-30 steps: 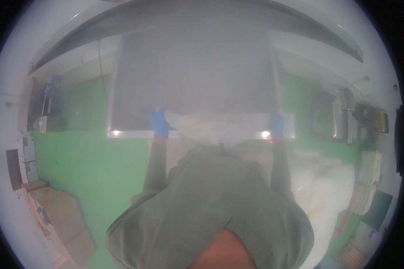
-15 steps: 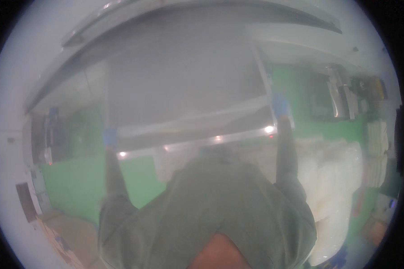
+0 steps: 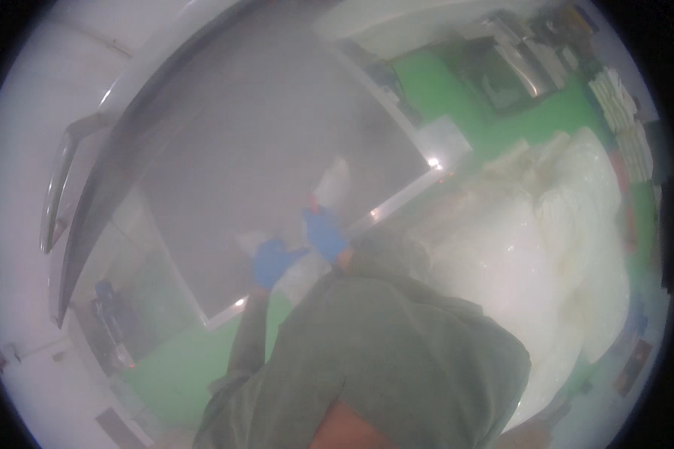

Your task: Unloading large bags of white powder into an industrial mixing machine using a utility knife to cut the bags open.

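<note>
Both my hands wear blue gloves and are close together over the front part of a large flat grey panel (image 3: 225,172) with a bright metal edge. My right hand (image 3: 324,233) is closed on a slim thing with a red part at the fingers. Beyond it lies a pale, blurred white piece (image 3: 333,182); I cannot tell whether they are joined. My left hand (image 3: 272,263), just left of it, is closed on a whitish cloth-like piece (image 3: 296,278) that hangs below the fingers. Haze blurs the details.
A large raised lid with a silver handle (image 3: 61,179) curves along the left. Bulky white wrapped bundles (image 3: 502,239) fill the right. Folded pale stacks (image 3: 623,131) and a dark box (image 3: 502,71) stand on the green floor (image 3: 457,105). Small lights shine along the metal edge.
My hands have left the two front corners of the panel and come together over its front middle, now holding things. The view has turned, so the panel appears slanted.
</note>
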A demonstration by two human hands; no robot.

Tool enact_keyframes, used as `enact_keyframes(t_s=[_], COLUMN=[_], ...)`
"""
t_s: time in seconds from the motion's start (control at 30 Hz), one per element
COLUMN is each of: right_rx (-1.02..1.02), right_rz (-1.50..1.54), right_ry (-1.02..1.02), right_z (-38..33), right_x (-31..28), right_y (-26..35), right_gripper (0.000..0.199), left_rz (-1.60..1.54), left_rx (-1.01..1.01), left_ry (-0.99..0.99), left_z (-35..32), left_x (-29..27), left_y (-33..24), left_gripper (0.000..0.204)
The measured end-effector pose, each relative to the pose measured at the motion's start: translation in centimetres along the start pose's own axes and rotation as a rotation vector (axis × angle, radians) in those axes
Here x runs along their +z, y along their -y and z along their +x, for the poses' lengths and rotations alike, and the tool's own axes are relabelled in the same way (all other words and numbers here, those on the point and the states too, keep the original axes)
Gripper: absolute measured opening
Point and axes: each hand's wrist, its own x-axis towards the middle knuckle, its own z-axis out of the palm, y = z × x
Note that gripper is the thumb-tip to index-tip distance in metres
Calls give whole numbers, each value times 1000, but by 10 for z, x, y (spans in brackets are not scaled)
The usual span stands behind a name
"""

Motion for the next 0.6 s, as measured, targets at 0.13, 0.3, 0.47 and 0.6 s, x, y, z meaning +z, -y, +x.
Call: enact_keyframes(t_s=[0.13, 0.3, 0.47, 0.6], right_rx=[-104, 84, -106, -94], right_rz=[75, -239, -512, -758], right_ry=[-12, 284, -137, 108], right_z=[-27, 16, 139, 212], right_x=[-1, -74, -155, -89], right_y=[6, 13, -14, -119], right_gripper=[30, 39, 48, 50], left_rz=[67, 361, 262, 582], left_rx=[273, 285, 383, 509], left_ry=[-280, 203, 482, 511], left_z=[50, 18, -11, -1], left_x=[106, 58, 57, 92], left_y=[48, -2, -130, -120], left_gripper=[37, 36, 29, 19])
